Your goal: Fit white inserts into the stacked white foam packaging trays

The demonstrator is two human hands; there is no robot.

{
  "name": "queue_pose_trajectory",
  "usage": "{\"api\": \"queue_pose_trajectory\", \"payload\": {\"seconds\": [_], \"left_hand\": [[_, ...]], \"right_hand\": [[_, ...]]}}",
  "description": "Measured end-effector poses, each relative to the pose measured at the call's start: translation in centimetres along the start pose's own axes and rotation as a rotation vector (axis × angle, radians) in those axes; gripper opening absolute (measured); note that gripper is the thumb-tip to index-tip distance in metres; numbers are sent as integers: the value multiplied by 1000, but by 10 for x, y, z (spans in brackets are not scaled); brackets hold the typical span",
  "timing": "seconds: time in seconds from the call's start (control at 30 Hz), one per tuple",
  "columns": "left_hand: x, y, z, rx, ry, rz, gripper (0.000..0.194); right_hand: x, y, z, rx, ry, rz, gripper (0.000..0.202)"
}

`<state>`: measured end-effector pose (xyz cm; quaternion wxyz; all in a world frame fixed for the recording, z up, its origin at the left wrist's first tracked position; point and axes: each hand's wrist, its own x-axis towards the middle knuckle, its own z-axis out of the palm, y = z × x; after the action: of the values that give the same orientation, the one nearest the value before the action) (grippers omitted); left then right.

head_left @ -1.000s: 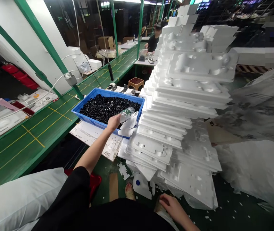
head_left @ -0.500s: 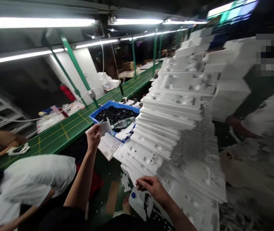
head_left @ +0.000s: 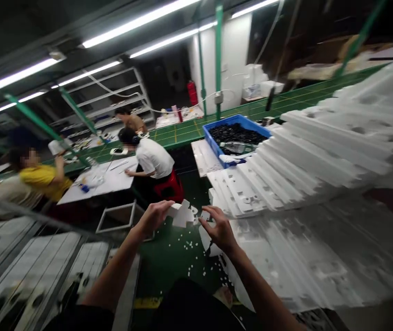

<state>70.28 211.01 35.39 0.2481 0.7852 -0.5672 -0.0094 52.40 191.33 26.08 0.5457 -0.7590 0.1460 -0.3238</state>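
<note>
My left hand (head_left: 155,217) is closed on a thin white cut-out sheet (head_left: 183,215) with notched edges, held above the floor. My right hand (head_left: 221,230) is at the right end of this sheet, thumb and forefinger curled around a small part with dark holes. Whether that part belongs to the same sheet is hard to make out. Just right of my right hand rise stacked white foam trays (head_left: 247,195) with moulded hollows. Beyond the hands, a blue bin (head_left: 206,133) holds many small black parts (head_left: 234,133) and a clear plastic bottle (head_left: 238,148).
White scraps (head_left: 191,257) litter the green floor. A co-worker in a white shirt (head_left: 155,158) sits on a red stool (head_left: 172,186) at a white table (head_left: 113,179); another wears yellow (head_left: 46,177). At lower left stands a rack (head_left: 79,257). Behind runs a long green bench (head_left: 189,132).
The view has swung left, bringing co-workers and the rack into sight. My left hand has come down from near the blue bin with the white sheet, and my right hand has met it.
</note>
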Motion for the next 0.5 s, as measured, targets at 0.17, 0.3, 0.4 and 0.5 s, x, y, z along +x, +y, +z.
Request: {"api": "queue_pose_trajectory", "payload": {"seconds": [0.17, 0.3, 0.4, 0.5], "left_hand": [[-121, 76, -56, -111, -151, -13, 32], [-228, 106, -80, -174, -149, -108, 30], [-310, 119, -84, -206, -131, -215, 32], [-379, 139, -80, -204, -87, -308, 32]], "right_hand": [[-30, -47, 60, 247, -849, 20, 63], [-121, -71, 108, 456, -1359, 266, 45], [-208, -82, 133, 514, -1397, 404, 46], [-286, -93, 146, 520, -1304, 545, 49]]}}
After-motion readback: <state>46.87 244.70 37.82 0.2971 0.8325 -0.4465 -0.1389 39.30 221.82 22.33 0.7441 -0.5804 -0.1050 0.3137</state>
